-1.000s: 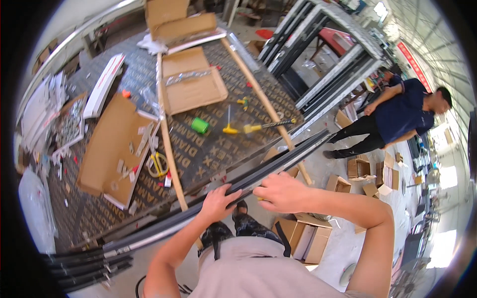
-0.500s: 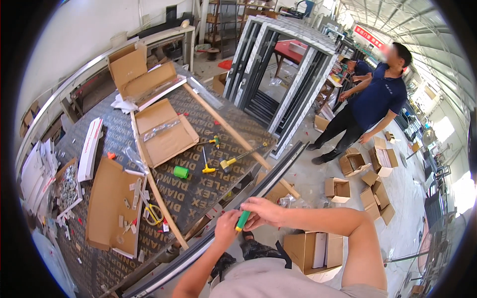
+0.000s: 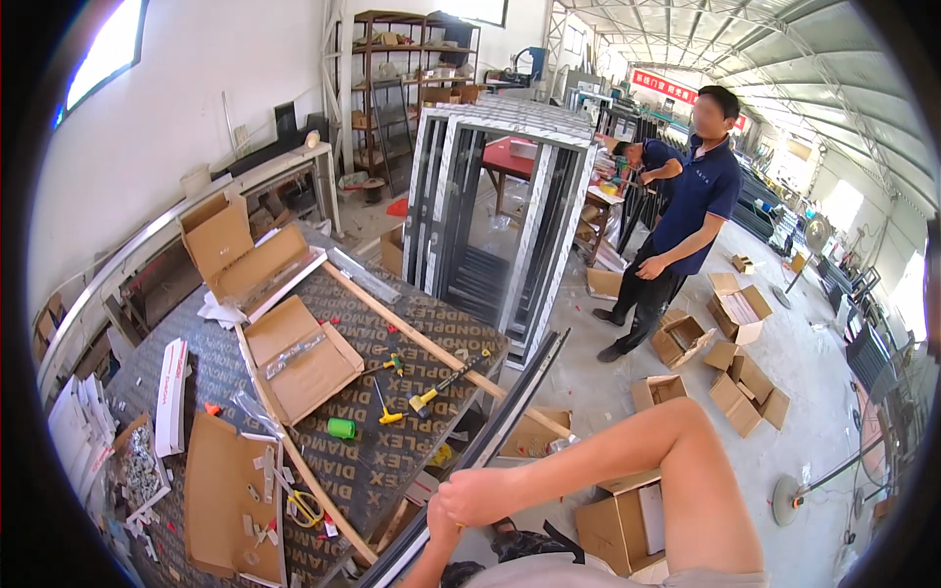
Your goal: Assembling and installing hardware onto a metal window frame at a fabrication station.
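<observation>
My right hand (image 3: 476, 498) is closed in a fist, pressed up against my left hand (image 3: 441, 529). Both are at the long dark frame profile (image 3: 490, 431) that runs slantwise along the table's near edge. Whatever my right fingers hold is hidden behind the hand. The fingers of my left hand are mostly covered. On the table beyond lie a yellow-handled T-shaped tool (image 3: 389, 416), a yellow-handled hammer-like tool (image 3: 423, 399), a small green-handled tool (image 3: 394, 363) and a green cylinder (image 3: 341, 428).
Wooden strips (image 3: 412, 338) and opened cardboard boxes (image 3: 304, 363) lie on the patterned table (image 3: 343, 480), with scissors (image 3: 305, 508) nearby. Wrapped window frames (image 3: 490, 216) stand behind. A person (image 3: 691, 216) stands at the right, another bends farther back. Cartons (image 3: 740, 309) dot the floor.
The view has tilted up, so the scene sits lower in the picture. A green-and-yellow handle seen between my hands earlier is now hidden. The standing person's outstretched arm has come down.
</observation>
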Demonstrator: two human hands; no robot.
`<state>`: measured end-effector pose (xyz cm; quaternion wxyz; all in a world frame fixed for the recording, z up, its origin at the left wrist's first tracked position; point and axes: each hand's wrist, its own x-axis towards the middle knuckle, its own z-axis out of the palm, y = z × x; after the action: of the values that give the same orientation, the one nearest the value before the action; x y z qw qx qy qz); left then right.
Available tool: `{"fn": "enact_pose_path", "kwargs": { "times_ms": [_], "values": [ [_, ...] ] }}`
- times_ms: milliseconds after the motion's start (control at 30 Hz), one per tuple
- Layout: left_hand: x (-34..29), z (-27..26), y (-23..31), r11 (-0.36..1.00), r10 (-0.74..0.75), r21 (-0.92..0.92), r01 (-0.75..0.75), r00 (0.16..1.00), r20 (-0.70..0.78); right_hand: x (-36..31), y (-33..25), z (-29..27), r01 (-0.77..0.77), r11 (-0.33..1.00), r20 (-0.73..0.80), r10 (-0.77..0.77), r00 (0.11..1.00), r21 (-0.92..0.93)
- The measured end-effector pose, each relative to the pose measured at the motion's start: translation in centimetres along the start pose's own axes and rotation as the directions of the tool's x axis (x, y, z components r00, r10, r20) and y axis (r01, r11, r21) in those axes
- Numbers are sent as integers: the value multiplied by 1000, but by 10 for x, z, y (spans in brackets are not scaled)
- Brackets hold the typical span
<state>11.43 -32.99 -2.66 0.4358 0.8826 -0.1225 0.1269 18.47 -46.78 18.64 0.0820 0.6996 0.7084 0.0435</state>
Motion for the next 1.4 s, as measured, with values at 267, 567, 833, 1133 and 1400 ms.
{"fn": "enact_pose_path", "kwargs": {
  "times_ms": [267,567,833,1133,1400],
  "values": [
    [14,2,6,999,21,-46,-24,999,-47,9,53,-16,-682,211,476,573,667,701],
    [21,-8,20,998,69,1,-69,997,-41,-12,62,-4,105,992,-277,-84,957,63],
    [10,9,-7,992,120,56,-117,992,-48,3,57,50,575,818,59,-573,818,-27],
    [0,-26,7,873,137,483,-69,985,-108,26,34,43,218,971,-15,-218,976,93],
    [-11,-3,-14,854,-174,505,124,983,53,22,2,35,-487,844,-162,525,836,224]
  ]
}}
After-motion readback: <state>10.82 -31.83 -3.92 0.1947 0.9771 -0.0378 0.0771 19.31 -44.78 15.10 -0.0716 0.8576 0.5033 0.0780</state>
